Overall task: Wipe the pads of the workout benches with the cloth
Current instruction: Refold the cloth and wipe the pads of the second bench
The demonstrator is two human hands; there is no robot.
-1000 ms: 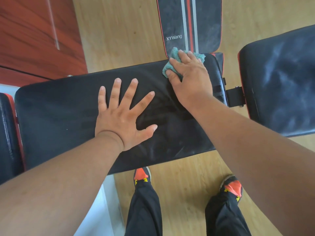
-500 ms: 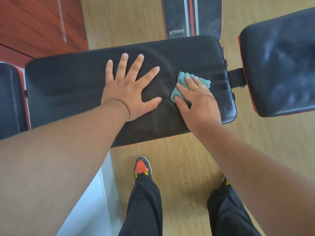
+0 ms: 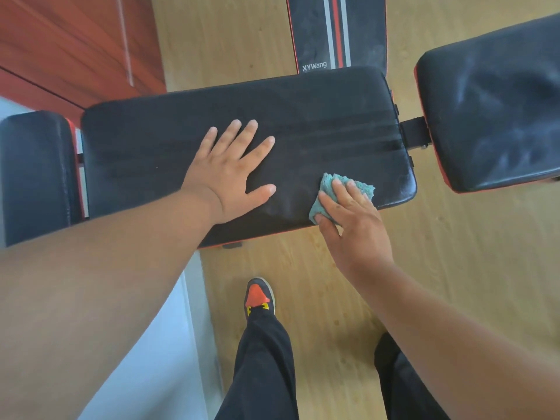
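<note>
long black bench pad (image 3: 318, 122) lies crosswise, faint wipe streaks; crumpled teal cloth (image 3: 328, 192) at its 5 o'clock corner.

Head cam, steeply downward, prob. close.
</note>
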